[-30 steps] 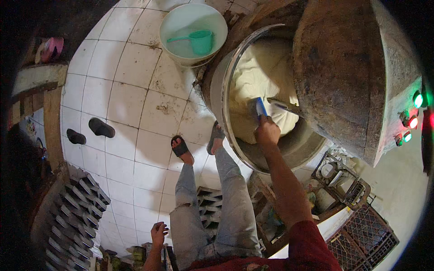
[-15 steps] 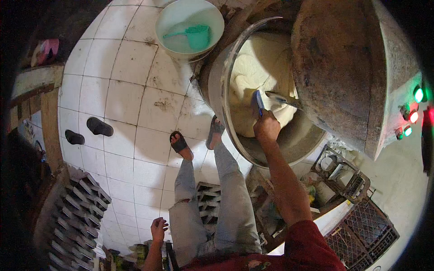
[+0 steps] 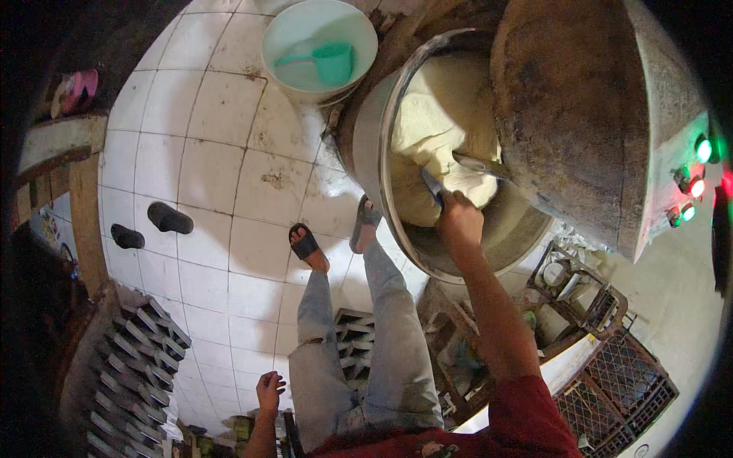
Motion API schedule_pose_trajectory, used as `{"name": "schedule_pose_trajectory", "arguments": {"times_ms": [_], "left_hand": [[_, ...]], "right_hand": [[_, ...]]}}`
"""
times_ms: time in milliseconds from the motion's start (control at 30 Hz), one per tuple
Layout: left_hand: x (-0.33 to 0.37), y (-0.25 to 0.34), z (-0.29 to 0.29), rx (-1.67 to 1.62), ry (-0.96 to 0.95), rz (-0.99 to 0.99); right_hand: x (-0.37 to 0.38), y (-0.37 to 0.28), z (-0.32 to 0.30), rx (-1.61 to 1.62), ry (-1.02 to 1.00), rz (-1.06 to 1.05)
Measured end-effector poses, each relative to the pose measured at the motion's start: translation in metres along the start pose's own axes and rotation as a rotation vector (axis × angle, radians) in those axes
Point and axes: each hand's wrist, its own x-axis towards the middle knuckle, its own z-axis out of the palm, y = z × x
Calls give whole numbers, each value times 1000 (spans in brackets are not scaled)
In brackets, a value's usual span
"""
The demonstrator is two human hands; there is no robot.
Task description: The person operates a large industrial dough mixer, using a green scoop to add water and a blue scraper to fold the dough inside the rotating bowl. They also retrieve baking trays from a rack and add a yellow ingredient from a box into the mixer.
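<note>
My right hand (image 3: 461,220) reaches into a large metal mixing bowl (image 3: 384,145) and is closed on a blue scraper (image 3: 431,183). The scraper's flat end points at the pale dough (image 3: 427,114), close to or touching it; I cannot tell which. Beside it, a curved metal mixer hook (image 3: 477,162) comes out from under the mixer head (image 3: 573,114) and sits in the dough. My left hand (image 3: 269,391) hangs low beside my left leg, holding nothing, its fingers loosely bent and apart.
A white bucket (image 3: 275,80) with a green dipper (image 3: 334,64) stands left of the bowl. Lit buttons (image 3: 696,186) are on the mixer's right side. Stacked grey racks (image 3: 134,366) stand at lower left, plastic crates (image 3: 618,374) at lower right. Loose slippers (image 3: 169,218) lie on the tiles.
My right hand has moved slightly right and nearer to me with the scraper, which now tilts more to the left. The dough's shape has shifted in the bowl. My left hand stays low.
</note>
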Motion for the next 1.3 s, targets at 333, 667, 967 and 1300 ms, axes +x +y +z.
{"name": "schedule_pose_trajectory", "arguments": {"times_ms": [333,667,967,1300], "left_hand": [[5,-8,-3,-14,-22,-31],[-18,6,-18,-39,37,-13],[-20,30,-1,16,-21,26],[-12,19,-4,18,-20,-20]], "right_hand": [[13,65,-25,29,245,197],[-112,16,-111,456,215,110],[-2,-7,18,57,107,56],[-35,57,-59,194,406,27]]}}
